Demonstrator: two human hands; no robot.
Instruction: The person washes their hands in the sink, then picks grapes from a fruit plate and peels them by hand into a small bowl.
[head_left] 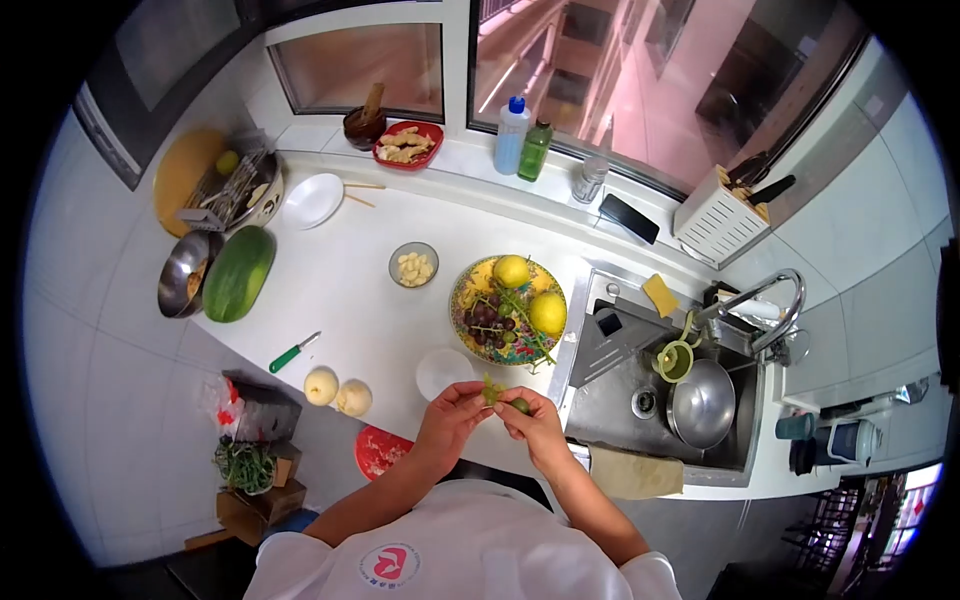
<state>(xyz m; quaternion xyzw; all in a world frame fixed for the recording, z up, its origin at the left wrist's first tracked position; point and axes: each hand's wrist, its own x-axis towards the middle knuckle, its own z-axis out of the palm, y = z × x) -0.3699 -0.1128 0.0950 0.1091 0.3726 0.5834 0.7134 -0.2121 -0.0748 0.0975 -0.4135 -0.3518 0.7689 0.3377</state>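
Above the counter's front edge, my left hand [455, 418] and my right hand [535, 425] meet fingertip to fingertip, both closed in a pinch. A small yellow-green piece [493, 390], too small to name, is between my left fingertips. My right fingers hold a small round green fruit [520, 405]. Just behind my left hand lies a small white dish [443, 372]. Farther back, a patterned plate [458, 335] bears dark grapes [488, 320] with green stems and two yellow fruits [547, 313].
A bowl of peeled cloves [414, 267], a green-handled knife [293, 353], two pale round fruits [338, 392] and a watermelon [240, 273] are leftward. On the right, a sink [600, 420] holds a metal bowl [702, 403]. A red basin [380, 452] sits below the counter.
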